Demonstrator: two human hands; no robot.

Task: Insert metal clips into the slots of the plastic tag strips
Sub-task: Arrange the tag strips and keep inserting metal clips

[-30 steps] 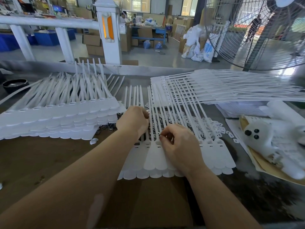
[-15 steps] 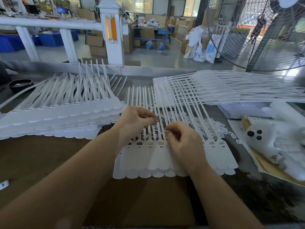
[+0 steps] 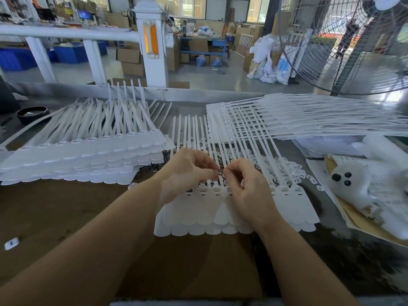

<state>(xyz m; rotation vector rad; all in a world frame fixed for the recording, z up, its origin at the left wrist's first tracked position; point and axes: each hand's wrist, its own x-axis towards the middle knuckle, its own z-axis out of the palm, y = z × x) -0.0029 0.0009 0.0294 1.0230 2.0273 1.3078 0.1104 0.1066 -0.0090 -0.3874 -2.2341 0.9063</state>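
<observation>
Above the row of white plastic tag strips (image 3: pixel 220 208) on the brown bench (image 3: pixel 66 217), the left hand (image 3: pixel 187 173) and right hand (image 3: pixel 247 186) together pinch a tiny, probably light, stiff and slippery metal clip (image 3: pixel 221 172), best gripped by its edges.

Our left hand (image 3: pixel 187 171) and right hand (image 3: pixel 245 186) met fingertip to fingertip, fingers curled in a pinch, forearms converging from the near edge.

Over the white tag strips (image 3: pixel 205 214) on the worktop (image 3: pixel 66 217), left hand (image 3: pixel 187 171) and right hand (image 3: pixel 245 184) meet fingertip to fingertip, pinching a small metal clip (image 3: pixel 221 172) between them.
</observation>
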